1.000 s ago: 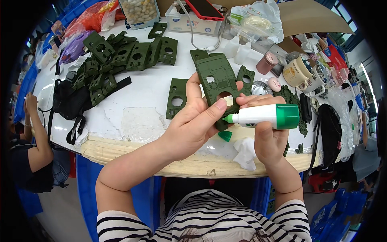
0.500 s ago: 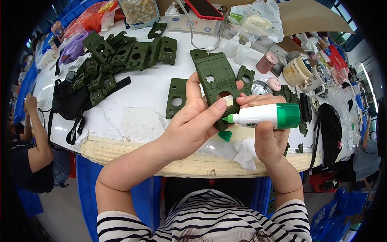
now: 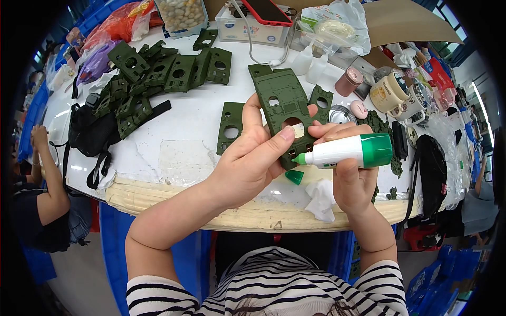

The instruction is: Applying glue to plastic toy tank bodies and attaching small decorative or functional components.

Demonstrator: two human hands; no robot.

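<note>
My left hand (image 3: 245,163) grips a dark green plastic model tank hull (image 3: 283,97), its thumb lying next to the large round hole. The hull is held tilted above the table. My right hand (image 3: 354,187) holds a white glue bottle (image 3: 337,152) with a green base, nearly level. Its green nozzle points left and meets or nearly meets the near end of the hull; exact contact cannot be made out. Fingertips of my right hand also rest by the hull's right edge. Below lies a green cap (image 3: 294,177). Flat green parts lie behind, one (image 3: 229,116) left and another (image 3: 320,96) right.
Several green hull parts (image 3: 179,72) are heaped at the far left beside a black bag (image 3: 87,126). Crumpled tissue (image 3: 320,201) sits near the table's padded edge (image 3: 253,218). Squeeze bottles (image 3: 317,68), a mug (image 3: 389,95) and small green pieces (image 3: 377,124) stand or lie right.
The hull and the glue bottle have shifted very slightly, with the nozzle still at the hull's near end. Both hands keep their grip.
</note>
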